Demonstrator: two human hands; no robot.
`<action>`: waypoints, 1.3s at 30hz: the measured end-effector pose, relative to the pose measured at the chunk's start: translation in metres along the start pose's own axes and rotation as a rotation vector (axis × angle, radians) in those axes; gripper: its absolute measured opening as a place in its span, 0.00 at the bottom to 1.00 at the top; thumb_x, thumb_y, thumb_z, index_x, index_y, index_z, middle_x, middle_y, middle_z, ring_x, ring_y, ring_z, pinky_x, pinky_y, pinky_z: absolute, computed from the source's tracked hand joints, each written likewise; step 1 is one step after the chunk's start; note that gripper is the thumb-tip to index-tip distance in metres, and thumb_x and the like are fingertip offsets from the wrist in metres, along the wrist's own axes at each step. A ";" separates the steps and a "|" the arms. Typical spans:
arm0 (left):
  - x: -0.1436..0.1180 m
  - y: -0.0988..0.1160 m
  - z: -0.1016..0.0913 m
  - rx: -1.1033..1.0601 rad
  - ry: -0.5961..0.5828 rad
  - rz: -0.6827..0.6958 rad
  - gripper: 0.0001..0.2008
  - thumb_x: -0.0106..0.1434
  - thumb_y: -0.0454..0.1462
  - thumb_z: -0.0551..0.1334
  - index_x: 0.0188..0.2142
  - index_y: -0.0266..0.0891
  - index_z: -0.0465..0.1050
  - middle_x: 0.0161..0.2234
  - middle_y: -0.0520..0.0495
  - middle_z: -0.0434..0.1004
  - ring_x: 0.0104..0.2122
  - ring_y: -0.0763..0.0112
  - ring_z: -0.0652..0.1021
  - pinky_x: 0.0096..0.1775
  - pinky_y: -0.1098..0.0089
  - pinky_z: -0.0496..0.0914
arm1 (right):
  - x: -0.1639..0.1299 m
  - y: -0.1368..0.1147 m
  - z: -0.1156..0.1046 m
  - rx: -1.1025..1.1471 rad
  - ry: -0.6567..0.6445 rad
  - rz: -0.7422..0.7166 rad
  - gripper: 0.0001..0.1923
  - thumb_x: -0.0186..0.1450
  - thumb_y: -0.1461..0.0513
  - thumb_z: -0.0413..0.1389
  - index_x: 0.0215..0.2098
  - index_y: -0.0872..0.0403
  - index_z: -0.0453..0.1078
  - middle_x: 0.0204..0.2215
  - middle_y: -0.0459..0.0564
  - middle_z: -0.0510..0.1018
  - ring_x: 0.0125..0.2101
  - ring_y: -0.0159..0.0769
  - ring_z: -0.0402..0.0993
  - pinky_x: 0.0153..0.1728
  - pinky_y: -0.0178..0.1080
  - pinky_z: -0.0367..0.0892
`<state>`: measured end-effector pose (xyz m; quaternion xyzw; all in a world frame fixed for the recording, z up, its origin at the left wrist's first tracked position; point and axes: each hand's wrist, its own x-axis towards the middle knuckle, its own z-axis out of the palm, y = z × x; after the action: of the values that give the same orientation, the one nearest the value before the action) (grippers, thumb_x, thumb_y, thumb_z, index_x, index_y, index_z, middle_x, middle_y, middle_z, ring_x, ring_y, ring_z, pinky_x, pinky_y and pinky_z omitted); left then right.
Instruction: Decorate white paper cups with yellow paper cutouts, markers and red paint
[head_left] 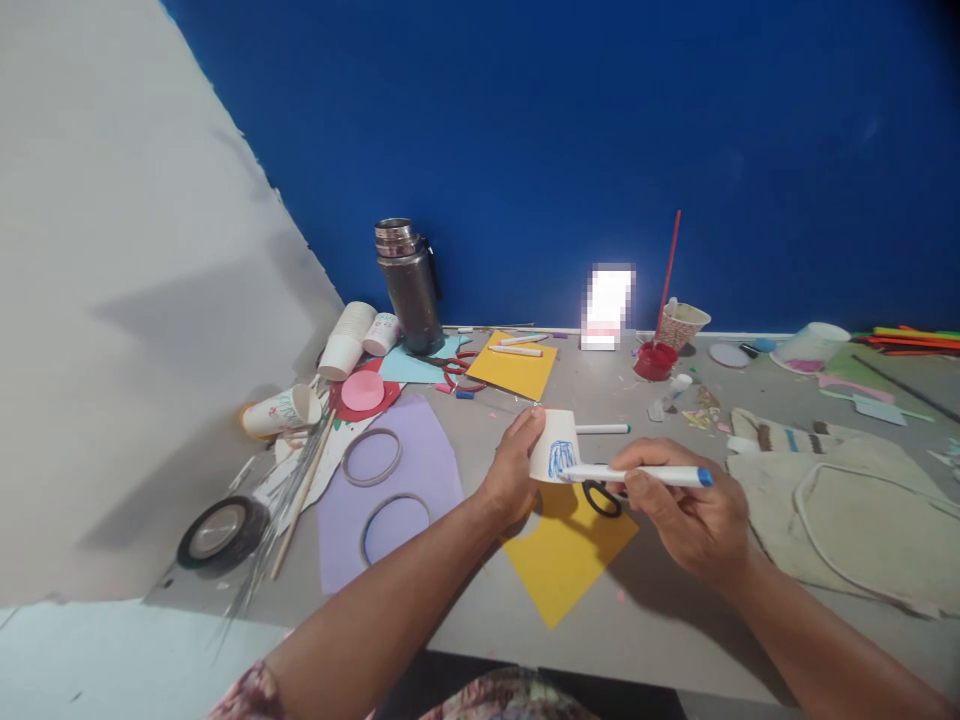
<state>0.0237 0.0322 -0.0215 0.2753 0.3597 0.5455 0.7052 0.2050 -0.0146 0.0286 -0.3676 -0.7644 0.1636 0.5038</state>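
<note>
My left hand [514, 470] is closed around a white paper cup [553, 430], which is held on its side a little above the table. Blue scribbled lines mark the cup's side. In my right hand [686, 505] is a white marker pen [664, 475] with a blue end, its tip touching the cup near the blue lines. Below the cup lies a yellow paper sheet [553, 580]. Black scissor handles [602, 500] show under the marker, their blades hidden. Another marker [607, 429] with a teal end lies just behind the cup.
Purple paper [442, 470] with two grey rings lies at the left, beside black tape [223, 535] and wires. Behind stand a steel flask [411, 300], stacked paper cups [349, 335] and a red paint pot [655, 361]. A beige cloth bag [780, 520] lies at the right.
</note>
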 end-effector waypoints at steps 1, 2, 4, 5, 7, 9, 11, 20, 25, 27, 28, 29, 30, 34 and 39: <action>0.000 0.000 0.000 -0.017 0.009 -0.015 0.24 0.58 0.55 0.72 0.41 0.39 0.77 0.31 0.50 0.74 0.31 0.66 0.77 0.35 0.69 0.73 | -0.002 0.003 0.001 0.013 0.043 0.018 0.09 0.73 0.59 0.56 0.37 0.52 0.76 0.24 0.46 0.81 0.18 0.30 0.72 0.19 0.32 0.67; 0.001 0.001 0.000 -0.037 0.020 -0.034 0.23 0.59 0.54 0.72 0.42 0.38 0.77 0.31 0.49 0.75 0.31 0.66 0.78 0.36 0.67 0.74 | -0.004 0.006 0.001 0.031 0.088 0.034 0.09 0.74 0.59 0.56 0.39 0.52 0.77 0.25 0.46 0.81 0.18 0.30 0.73 0.20 0.33 0.68; 0.001 0.004 0.000 -0.081 0.038 -0.086 0.21 0.62 0.52 0.70 0.43 0.37 0.77 0.33 0.46 0.78 0.33 0.63 0.80 0.39 0.64 0.77 | -0.006 0.014 0.003 0.048 0.174 0.055 0.08 0.74 0.59 0.55 0.43 0.51 0.77 0.27 0.47 0.83 0.21 0.31 0.75 0.22 0.34 0.71; 0.001 0.006 0.001 -0.098 0.039 -0.114 0.21 0.64 0.51 0.69 0.44 0.36 0.77 0.34 0.45 0.80 0.34 0.61 0.82 0.41 0.62 0.78 | -0.006 0.019 0.004 0.035 0.211 0.051 0.08 0.74 0.60 0.55 0.45 0.51 0.77 0.29 0.48 0.84 0.23 0.33 0.78 0.24 0.34 0.72; 0.000 0.010 0.002 -0.112 0.021 -0.159 0.20 0.67 0.51 0.66 0.46 0.36 0.77 0.36 0.41 0.82 0.36 0.57 0.83 0.43 0.59 0.79 | -0.005 0.028 0.006 -0.033 0.238 0.028 0.09 0.74 0.59 0.56 0.48 0.50 0.77 0.34 0.51 0.86 0.29 0.36 0.82 0.29 0.37 0.76; 0.000 0.014 0.003 -0.108 -0.006 -0.183 0.21 0.69 0.51 0.63 0.47 0.35 0.77 0.36 0.39 0.83 0.36 0.55 0.84 0.43 0.58 0.79 | -0.002 0.038 0.008 -0.108 0.208 0.000 0.11 0.74 0.58 0.56 0.50 0.50 0.77 0.38 0.53 0.87 0.34 0.39 0.84 0.35 0.40 0.79; 0.000 0.015 0.003 -0.095 -0.021 -0.188 0.22 0.67 0.53 0.64 0.46 0.35 0.77 0.36 0.39 0.83 0.36 0.55 0.84 0.42 0.58 0.79 | 0.001 0.046 0.010 -0.154 0.164 -0.016 0.12 0.74 0.57 0.55 0.51 0.50 0.77 0.42 0.54 0.87 0.37 0.41 0.85 0.40 0.41 0.80; 0.006 0.016 -0.004 0.108 0.028 0.170 0.28 0.54 0.52 0.76 0.47 0.40 0.76 0.40 0.48 0.81 0.36 0.66 0.80 0.38 0.69 0.73 | 0.005 0.079 0.019 -0.328 0.159 0.023 0.13 0.73 0.59 0.54 0.51 0.51 0.76 0.45 0.56 0.85 0.46 0.44 0.83 0.47 0.43 0.77; 0.013 0.021 -0.009 0.092 0.105 0.178 0.28 0.53 0.52 0.76 0.48 0.41 0.76 0.42 0.48 0.80 0.38 0.65 0.79 0.39 0.67 0.73 | 0.005 0.089 0.021 -0.356 0.116 0.127 0.17 0.69 0.61 0.55 0.55 0.52 0.73 0.49 0.57 0.83 0.48 0.46 0.81 0.49 0.46 0.76; 0.014 0.022 -0.010 0.101 0.117 0.210 0.27 0.53 0.51 0.75 0.47 0.40 0.76 0.41 0.48 0.80 0.39 0.65 0.79 0.40 0.68 0.73 | 0.004 0.088 0.023 -0.327 0.085 0.145 0.17 0.68 0.62 0.55 0.54 0.52 0.74 0.49 0.57 0.82 0.49 0.46 0.81 0.50 0.46 0.75; 0.014 0.022 -0.010 0.108 0.118 0.222 0.27 0.53 0.51 0.75 0.46 0.40 0.76 0.41 0.47 0.80 0.39 0.65 0.79 0.40 0.68 0.72 | 0.004 0.086 0.023 -0.306 0.074 0.151 0.16 0.68 0.62 0.55 0.53 0.52 0.75 0.48 0.57 0.82 0.48 0.46 0.81 0.49 0.46 0.75; 0.014 0.022 -0.010 0.120 0.117 0.219 0.27 0.53 0.51 0.75 0.46 0.40 0.76 0.41 0.47 0.81 0.39 0.65 0.80 0.40 0.68 0.72 | 0.004 0.083 0.023 -0.280 0.064 0.156 0.15 0.68 0.62 0.55 0.52 0.52 0.75 0.47 0.56 0.83 0.47 0.45 0.81 0.48 0.45 0.75; 0.013 0.023 -0.009 0.135 0.113 0.205 0.28 0.53 0.52 0.75 0.47 0.40 0.76 0.40 0.47 0.81 0.38 0.65 0.80 0.39 0.68 0.72 | 0.004 0.078 0.023 -0.246 0.055 0.158 0.15 0.68 0.62 0.56 0.52 0.53 0.75 0.46 0.56 0.83 0.45 0.44 0.81 0.47 0.44 0.76; 0.009 0.023 -0.009 0.164 0.067 0.127 0.31 0.52 0.54 0.75 0.48 0.37 0.75 0.34 0.46 0.81 0.32 0.64 0.80 0.35 0.68 0.72 | 0.004 0.053 0.021 -0.077 0.044 0.120 0.15 0.67 0.62 0.57 0.52 0.53 0.76 0.44 0.54 0.85 0.39 0.39 0.82 0.41 0.39 0.77; 0.010 0.018 -0.010 0.129 -0.003 0.096 0.31 0.51 0.57 0.75 0.43 0.35 0.76 0.29 0.48 0.79 0.28 0.65 0.79 0.34 0.67 0.72 | 0.000 0.024 0.015 0.018 0.123 0.052 0.10 0.71 0.58 0.59 0.44 0.53 0.80 0.37 0.52 0.87 0.35 0.38 0.85 0.38 0.35 0.77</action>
<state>0.0061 0.0465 -0.0153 0.3381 0.3795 0.5537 0.6596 0.2016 0.0038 0.0072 -0.3922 -0.7206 0.1610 0.5486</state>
